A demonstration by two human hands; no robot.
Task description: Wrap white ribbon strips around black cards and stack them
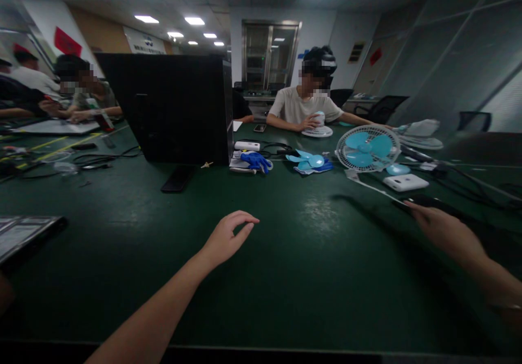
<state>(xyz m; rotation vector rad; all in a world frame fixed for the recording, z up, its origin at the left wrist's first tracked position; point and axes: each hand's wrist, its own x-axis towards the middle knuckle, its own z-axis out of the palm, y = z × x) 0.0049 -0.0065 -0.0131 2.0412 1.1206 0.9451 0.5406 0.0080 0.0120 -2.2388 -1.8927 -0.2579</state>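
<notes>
My left hand (230, 237) is over the green table, palm towards the right, fingers outstretched with a gap to the thumb and nothing between them. On the right, my right hand (446, 230) is closed at the fingertips on the end of a thin white cord (379, 190). That cord runs up to the underside of a small fan (365, 147) with a white round guard and light-blue blades. Whether the fan rests on the table or hangs just above it, I cannot tell. Behind and left of it, a loose light-blue fan blade (308, 160) lies on a blue cloth or glove.
A tall black case (171, 108) stands left of centre, with a phone (177, 180) and keys (206, 165) before it. Blue-white gloves (255, 162) and white boxes (405, 182) lie further back. Opposite, a person (304, 103) holds a white fan part (317, 130). Cables lie at both sides.
</notes>
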